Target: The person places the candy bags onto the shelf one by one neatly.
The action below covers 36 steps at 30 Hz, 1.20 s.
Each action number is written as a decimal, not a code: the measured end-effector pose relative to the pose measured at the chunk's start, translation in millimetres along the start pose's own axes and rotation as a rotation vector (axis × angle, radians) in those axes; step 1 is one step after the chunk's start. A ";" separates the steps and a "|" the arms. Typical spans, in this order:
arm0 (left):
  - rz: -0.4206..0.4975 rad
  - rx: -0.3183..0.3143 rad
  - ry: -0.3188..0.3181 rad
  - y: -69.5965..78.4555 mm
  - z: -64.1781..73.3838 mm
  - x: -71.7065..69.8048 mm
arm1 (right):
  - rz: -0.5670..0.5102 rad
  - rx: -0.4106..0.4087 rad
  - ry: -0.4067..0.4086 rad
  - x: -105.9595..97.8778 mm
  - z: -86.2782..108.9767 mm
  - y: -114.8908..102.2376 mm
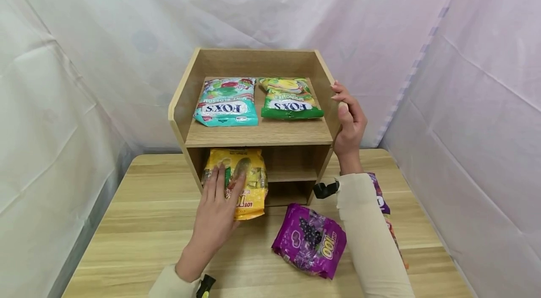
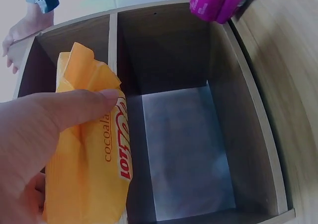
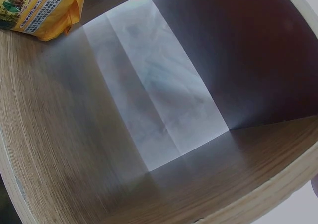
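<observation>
Left hand (image 1: 220, 206) lies flat, fingers straight, on the yellow bag (image 1: 238, 180) — push level into the shelf's (image 1: 258, 136) lower-left bay; right hand (image 1: 348, 122), relaxed, steadies the wall.

The left hand (image 1: 217, 211) reaches forward with the forearm low, palm down and fingers straight and spread. The right hand (image 1: 349, 124) is raised higher on an upright forearm in a cream sleeve (image 1: 367, 232), fingers nearly straight; its palm seems to face inward, though that side is hidden.

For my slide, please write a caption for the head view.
Left hand presses a yellow candy bag into the wooden shelf; right hand steadies its side.
</observation>
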State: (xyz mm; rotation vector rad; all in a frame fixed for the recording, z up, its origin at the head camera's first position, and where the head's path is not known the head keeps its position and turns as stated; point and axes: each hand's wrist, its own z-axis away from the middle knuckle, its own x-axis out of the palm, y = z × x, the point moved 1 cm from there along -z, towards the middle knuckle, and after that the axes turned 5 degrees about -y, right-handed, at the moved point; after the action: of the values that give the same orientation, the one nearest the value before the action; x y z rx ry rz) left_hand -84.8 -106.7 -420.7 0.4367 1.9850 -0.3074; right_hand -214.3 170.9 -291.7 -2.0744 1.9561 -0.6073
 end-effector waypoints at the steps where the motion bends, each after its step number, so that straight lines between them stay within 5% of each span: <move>1: 0.003 0.001 0.009 -0.3 -0.2 0.3 | 0.002 0.002 -0.001 0.0 0.1 -0.2; 8: 0.008 0.054 0.092 -3.1 -2.5 -1.0 | 0.005 0.000 -0.004 0.8 0.2 -0.5; 17: 0.015 0.090 0.100 -6.9 -12.2 -8.4 | 0.006 -0.004 -0.009 0.5 1.0 -0.2; 31: 0.014 0.078 0.107 -14.7 -25.0 -13.4 | 0.005 -0.009 -0.006 -0.2 0.2 0.6; 36: 0.002 0.077 0.164 -16.0 -29.7 -11.7 | 0.008 -0.007 -0.008 -0.5 0.0 0.4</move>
State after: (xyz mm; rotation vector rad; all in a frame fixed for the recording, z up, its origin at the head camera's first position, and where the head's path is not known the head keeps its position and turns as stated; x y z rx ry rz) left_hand -111.0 -111.1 -396.9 0.5275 2.1378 -0.3579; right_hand -214.7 171.4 -292.0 -2.0695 1.9638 -0.5907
